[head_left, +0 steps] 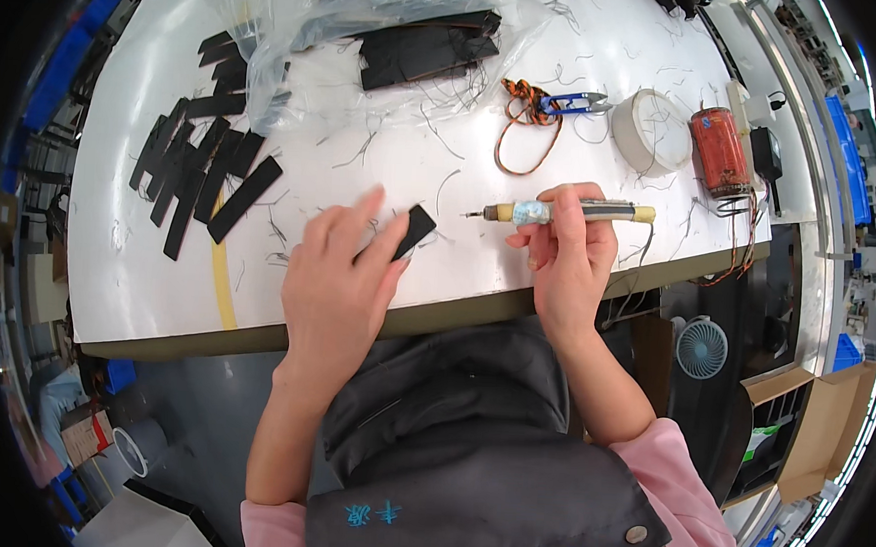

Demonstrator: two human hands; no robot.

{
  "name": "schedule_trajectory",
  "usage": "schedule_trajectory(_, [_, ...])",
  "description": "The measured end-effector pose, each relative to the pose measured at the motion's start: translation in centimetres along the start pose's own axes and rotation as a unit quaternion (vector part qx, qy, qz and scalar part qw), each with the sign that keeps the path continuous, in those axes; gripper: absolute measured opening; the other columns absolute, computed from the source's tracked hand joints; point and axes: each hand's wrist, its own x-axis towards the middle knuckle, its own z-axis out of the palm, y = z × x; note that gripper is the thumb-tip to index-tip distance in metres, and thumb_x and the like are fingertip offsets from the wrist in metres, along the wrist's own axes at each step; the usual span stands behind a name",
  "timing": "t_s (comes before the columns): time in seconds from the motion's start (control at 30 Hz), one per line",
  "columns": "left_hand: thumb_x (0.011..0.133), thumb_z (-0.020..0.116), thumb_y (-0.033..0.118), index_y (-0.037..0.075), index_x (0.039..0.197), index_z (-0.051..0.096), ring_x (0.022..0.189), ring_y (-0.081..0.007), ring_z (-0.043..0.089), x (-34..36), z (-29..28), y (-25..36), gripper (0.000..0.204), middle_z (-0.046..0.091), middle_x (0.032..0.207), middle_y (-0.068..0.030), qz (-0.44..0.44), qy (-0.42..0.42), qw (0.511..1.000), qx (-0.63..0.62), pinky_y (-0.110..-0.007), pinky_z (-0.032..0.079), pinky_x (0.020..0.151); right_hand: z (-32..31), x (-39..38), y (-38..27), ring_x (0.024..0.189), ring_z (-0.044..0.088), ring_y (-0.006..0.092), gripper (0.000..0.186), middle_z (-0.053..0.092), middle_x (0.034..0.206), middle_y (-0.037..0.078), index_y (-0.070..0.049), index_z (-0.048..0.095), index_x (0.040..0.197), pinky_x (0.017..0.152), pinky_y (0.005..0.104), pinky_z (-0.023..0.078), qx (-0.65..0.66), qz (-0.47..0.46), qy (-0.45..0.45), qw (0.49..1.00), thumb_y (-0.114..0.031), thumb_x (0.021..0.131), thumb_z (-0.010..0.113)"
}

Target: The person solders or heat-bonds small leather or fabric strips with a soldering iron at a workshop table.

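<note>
My left hand (pixel 337 268) is at a small black strip (pixel 416 228) on the white worktop, thumb and index finger at its edges, another finger raised. My right hand (pixel 568 256) grips a pen-like corded tool (pixel 629 212) wrapped in pale tape, its thin metal tip pointing left toward the strip. Loose dark thread snippets lie around both hands. Several more black strips (pixel 245 200) are heaped to the left across a yellow tape line (pixel 221 282). Further back, blue-handled snips (pixel 571 104) lie with an orange-and-black cord (pixel 525 129).
A clear plastic bag (pixel 271 57) with stacked black pieces (pixel 425 50) covers the back. At right stand a tape roll (pixel 651 134), a red wired cylinder (pixel 719 147) and a black adapter (pixel 766 152). Below are a small fan (pixel 701 347), a cardboard box (pixel 836 423) and a bucket (pixel 140 449).
</note>
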Motion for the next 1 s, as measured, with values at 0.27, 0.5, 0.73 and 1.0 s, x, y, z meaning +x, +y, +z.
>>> schedule_trajectory(0.27, [0.085, 0.059, -0.001, 0.005, 0.115, 0.063, 0.112, -0.0285, 0.053, -1.6, -3.8, -9.0, 0.031, 0.060, 0.118, -0.0087, -0.010, 0.010, 0.974, 0.225, -0.038, 0.042, 0.091, -0.9, -0.2, -0.3, 0.049, 0.045, 0.0046, 0.018, 0.050, 0.062, 0.001, -0.001, 0.053, 0.091, 0.057, 0.0230, 0.050, 0.005, -0.003, 0.032, 0.999, -0.017, 0.099, 0.051])
schedule_trajectory(0.5, [0.079, 0.068, 0.007, 0.005, 0.109, 0.064, 0.099, -0.0261, 0.056, 8.6, 0.1, -5.2, 0.030, 0.060, 0.104, -0.0074, 0.073, 0.075, 0.994, 0.037, -0.036, 0.047, 0.080, -1.4, 0.3, 0.1, 0.048, 0.046, 0.0047, 0.017, 0.055, 0.069, 0.003, -0.001, 0.053, 0.092, 0.056, 0.0224, 0.049, 0.016, 0.004, 0.046, 0.999, -0.016, 0.099, 0.051])
schedule_trajectory(0.73, [0.076, 0.071, 0.015, 0.008, 0.098, 0.060, 0.087, -0.0245, 0.056, 15.5, 5.2, -5.6, 0.026, 0.059, 0.091, -0.0052, 0.000, -0.018, 0.998, -0.064, -0.034, 0.046, 0.073, -1.6, 0.2, 0.1, 0.049, 0.046, 0.0046, 0.017, 0.056, 0.071, 0.003, -0.001, 0.052, 0.092, 0.056, 0.0224, 0.050, 0.030, 0.007, 0.040, 0.999, -0.016, 0.099, 0.051])
schedule_trajectory(1.0, [0.077, 0.070, 0.010, 0.005, 0.081, 0.063, 0.072, -0.0164, 0.056, 9.9, 1.2, -4.6, 0.010, 0.060, 0.080, -0.0019, 0.115, 0.106, 0.987, -0.027, -0.029, 0.043, 0.063, -1.9, 0.4, 0.1, 0.051, 0.047, 0.0048, 0.019, 0.056, 0.072, 0.003, -0.002, 0.052, 0.091, 0.054, 0.0222, 0.049, 0.056, -0.014, 0.071, 0.996, -0.019, 0.099, 0.050])
